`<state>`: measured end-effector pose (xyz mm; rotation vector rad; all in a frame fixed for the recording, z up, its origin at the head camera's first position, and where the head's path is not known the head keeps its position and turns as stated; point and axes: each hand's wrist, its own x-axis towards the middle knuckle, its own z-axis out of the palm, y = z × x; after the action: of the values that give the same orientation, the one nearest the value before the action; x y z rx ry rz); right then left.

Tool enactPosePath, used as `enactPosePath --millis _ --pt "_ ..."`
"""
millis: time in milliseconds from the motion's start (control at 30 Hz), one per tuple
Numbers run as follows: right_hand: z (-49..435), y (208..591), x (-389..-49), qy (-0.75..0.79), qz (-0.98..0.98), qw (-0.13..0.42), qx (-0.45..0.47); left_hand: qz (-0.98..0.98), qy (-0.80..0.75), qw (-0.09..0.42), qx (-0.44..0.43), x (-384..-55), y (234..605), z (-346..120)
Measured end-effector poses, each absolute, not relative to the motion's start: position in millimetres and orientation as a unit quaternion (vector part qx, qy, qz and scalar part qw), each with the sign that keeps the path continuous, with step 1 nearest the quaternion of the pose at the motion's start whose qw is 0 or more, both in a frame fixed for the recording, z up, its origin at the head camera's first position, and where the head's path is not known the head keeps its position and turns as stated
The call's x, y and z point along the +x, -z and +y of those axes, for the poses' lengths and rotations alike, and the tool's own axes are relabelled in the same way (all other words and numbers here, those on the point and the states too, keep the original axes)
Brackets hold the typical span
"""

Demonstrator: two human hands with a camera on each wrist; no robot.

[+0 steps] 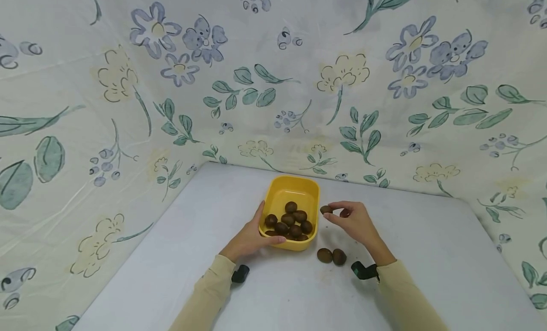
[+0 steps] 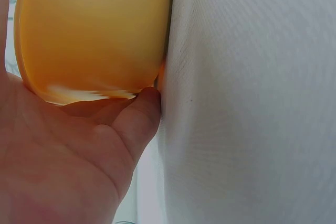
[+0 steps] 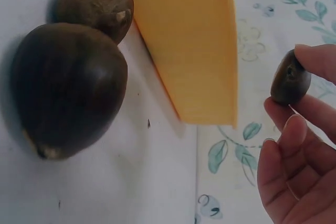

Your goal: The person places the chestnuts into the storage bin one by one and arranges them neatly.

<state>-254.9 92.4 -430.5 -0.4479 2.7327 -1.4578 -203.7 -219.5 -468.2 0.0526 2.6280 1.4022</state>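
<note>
Nearest to you, at about 5 o'clock from the yellow tub (image 1: 282,194), two brown fruits (image 1: 331,256) lie on the white tabletop (image 1: 427,255), touching each other. They are just beside the tub's near right corner; in the right wrist view they fill the left side, with the tub's wall behind them.

Your left hand (image 1: 252,236) rests against the tub at its 8 o'clock side. Its fingers lie straight along the left wall, and the thumb (image 2: 137,119) presses on the near wall close to the tabletop. It holds nothing else.

Your right hand (image 1: 354,222) is at 3 o'clock from the tub. It pinches one small brown fruit (image 1: 326,209) between the thumb and the fingertips (image 3: 315,59), and the fruit is lifted, just outside the tub's right rim.

Inside the tub a heap of the same brown fruits (image 1: 290,222) lies in its near half.

Behind the tabletop, at 12 o'clock, a flowered cloth (image 1: 273,84) stands as a backdrop.
</note>
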Motion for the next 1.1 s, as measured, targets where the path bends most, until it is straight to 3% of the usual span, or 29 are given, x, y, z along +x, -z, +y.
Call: enactPosePath --millis 767,1100 --pt "50.1 443.8 -268.8 0.409 0.899 -0.013 -0.159 0.877 -0.475 0.071 0.026 -202.4 467.1 -219.2" --pt "30.8 441.0 -269.2 0.309 0.94 0.016 -0.14 0.877 -0.475 0.068 0.033 -203.4 470.9 -219.0"
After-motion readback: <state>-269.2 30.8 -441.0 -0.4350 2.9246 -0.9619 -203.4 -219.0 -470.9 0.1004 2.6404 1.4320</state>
